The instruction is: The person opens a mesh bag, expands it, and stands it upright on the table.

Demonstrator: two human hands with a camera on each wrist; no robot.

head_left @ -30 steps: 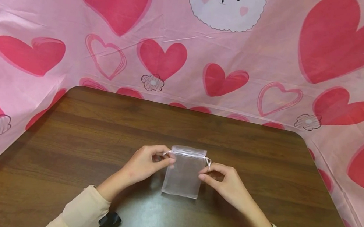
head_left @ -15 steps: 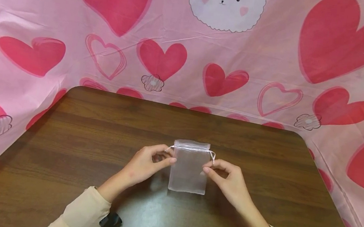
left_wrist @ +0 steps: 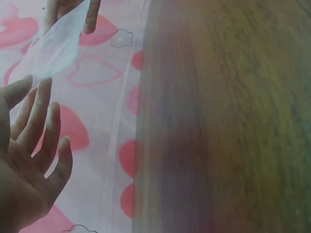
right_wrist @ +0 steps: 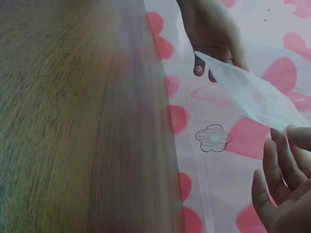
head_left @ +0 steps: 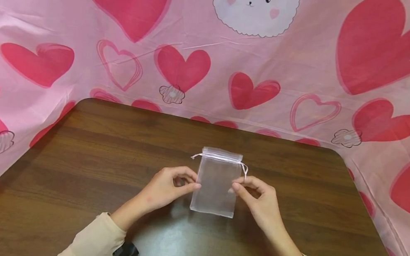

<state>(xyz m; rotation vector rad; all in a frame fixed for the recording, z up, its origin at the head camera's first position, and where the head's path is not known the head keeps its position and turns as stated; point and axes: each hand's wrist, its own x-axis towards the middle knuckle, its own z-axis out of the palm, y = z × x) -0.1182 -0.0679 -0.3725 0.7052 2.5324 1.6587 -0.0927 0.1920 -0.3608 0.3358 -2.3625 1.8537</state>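
A small sheer white drawstring pouch (head_left: pixel 216 187) is held up between both hands, its gathered top with the white ribbon facing away. The left hand (head_left: pixel 168 189) pinches its left edge between thumb and fingertips. On the opposite edge the right hand (head_left: pixel 259 200) pinches with thumb and index finger, just below a hanging ribbon loop (head_left: pixel 245 170). Another short knotted ribbon end (head_left: pixel 196 156) sticks out at the left. In the left wrist view the pouch (left_wrist: pixel 58 46) stretches above the tabletop between the hands; the right wrist view shows the pouch (right_wrist: pixel 252 92) likewise.
Beneath the hands lies a dark brown wooden table (head_left: pixel 113 143) with rounded far corners. A pink cloth backdrop (head_left: pixel 214 37) with red hearts rises behind and along both sides. Black wrist straps (head_left: pixel 126 252) show at the beige sleeves (head_left: pixel 94 237).
The pouch has shifted away from the body and slightly right. The left fingers have slid from near the ribbon down to the pouch's side edge; the right hand has risen slightly.
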